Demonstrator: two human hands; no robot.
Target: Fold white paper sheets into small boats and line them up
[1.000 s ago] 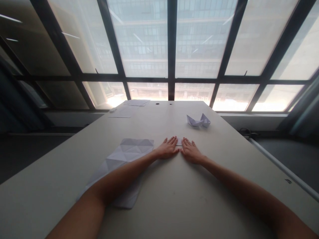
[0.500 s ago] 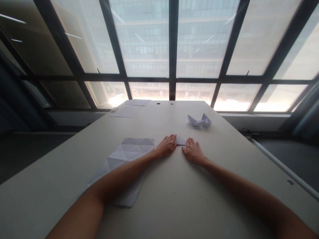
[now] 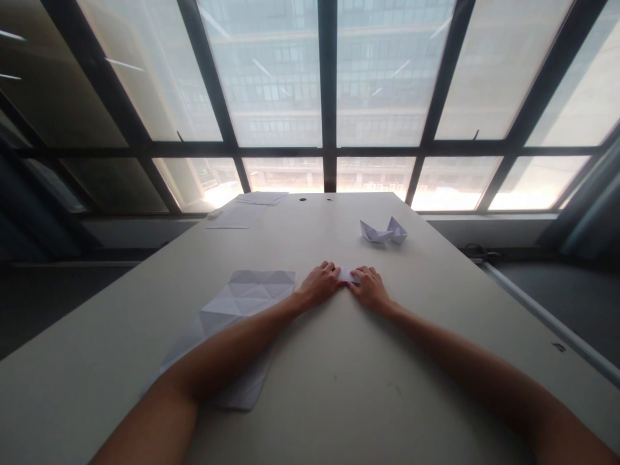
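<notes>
A small folded piece of white paper [image 3: 345, 274] lies on the white table [image 3: 368, 368], between my two hands. My left hand [image 3: 320, 283] grips its left side, fingers curled and thumb low at its near edge. On the right side, my right hand [image 3: 370, 286] closes on the paper with fingers bent and thumb beneath. Much of the paper is covered by the fingers. Under my left forearm rests a large creased sheet of paper [image 3: 261, 284], opened out and showing a grid of fold lines.
A folded paper boat [image 3: 384, 231] stands beyond my right hand. Several flat white sheets [image 3: 230, 217] lie at the far left of the table. Two dark round holes are near the far edge, before a tall window. A white rail [image 3: 542, 313] runs along the right.
My right hand has moved left towards my left hand, its fingers now bent round the folded paper. Less of the paper shows. The whole view has shifted slightly.
</notes>
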